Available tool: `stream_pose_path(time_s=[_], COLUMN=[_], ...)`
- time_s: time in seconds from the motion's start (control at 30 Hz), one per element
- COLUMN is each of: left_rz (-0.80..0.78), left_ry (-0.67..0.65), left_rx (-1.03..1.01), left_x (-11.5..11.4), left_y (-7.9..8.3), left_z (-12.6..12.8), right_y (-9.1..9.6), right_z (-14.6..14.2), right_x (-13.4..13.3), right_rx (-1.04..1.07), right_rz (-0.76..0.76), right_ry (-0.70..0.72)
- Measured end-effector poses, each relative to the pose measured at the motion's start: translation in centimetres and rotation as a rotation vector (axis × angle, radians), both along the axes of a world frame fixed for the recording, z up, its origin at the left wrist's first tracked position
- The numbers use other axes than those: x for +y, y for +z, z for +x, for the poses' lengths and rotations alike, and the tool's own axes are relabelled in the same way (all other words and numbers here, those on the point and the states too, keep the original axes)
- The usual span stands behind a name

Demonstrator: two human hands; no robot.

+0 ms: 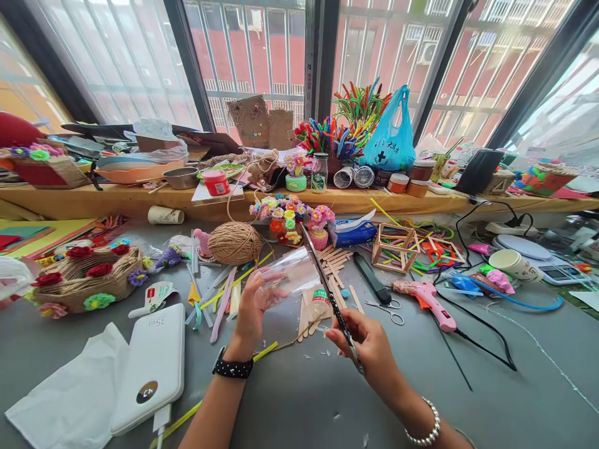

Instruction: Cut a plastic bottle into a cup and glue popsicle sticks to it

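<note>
Plastic piece (297,271), clear and curved, raised above grey tabletop (290,405), pinched at left end between thumb and fingers of left hand (250,305). Right hand (372,343) closed around speckled handle of long-bladed cutting tool (345,328); blade slants up across plastic's right edge, whether touching, cannot tell. Below, labelled bottle piece (321,304) by wooden craft sticks (335,262). Twine ball (234,243) beyond left hand; pink hot glue gun (429,302) and small scissors (397,317) off to right; white power bank (156,362) near left forearm.

Head camera
From close above the left hand (250,308) and right hand (372,346), it looks down and ahead to windows (255,56).
</note>
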State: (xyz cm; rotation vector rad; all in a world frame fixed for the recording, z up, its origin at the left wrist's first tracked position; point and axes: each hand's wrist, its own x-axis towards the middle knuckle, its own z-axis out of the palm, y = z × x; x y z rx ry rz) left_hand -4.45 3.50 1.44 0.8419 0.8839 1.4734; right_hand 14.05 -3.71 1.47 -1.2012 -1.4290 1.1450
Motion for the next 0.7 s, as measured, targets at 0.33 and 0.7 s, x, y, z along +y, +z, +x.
stream_pose_path(time_s=[0.33, 0.7], left_rz=[0.031, 0.081], left_ry=[-0.014, 0.149], left_rx=[-0.026, 0.173], left_x=[0.2, 0.0], left_y=[-0.4, -0.7], left_z=[0.2, 0.3], right_y=[1.3, 1.7], right_z=[0.2, 0.5], right_x=[1.1, 0.4], right_rx=[0.062, 0.033], right_rz=[-0.011, -0.042], right_ry=[0.027, -0.020])
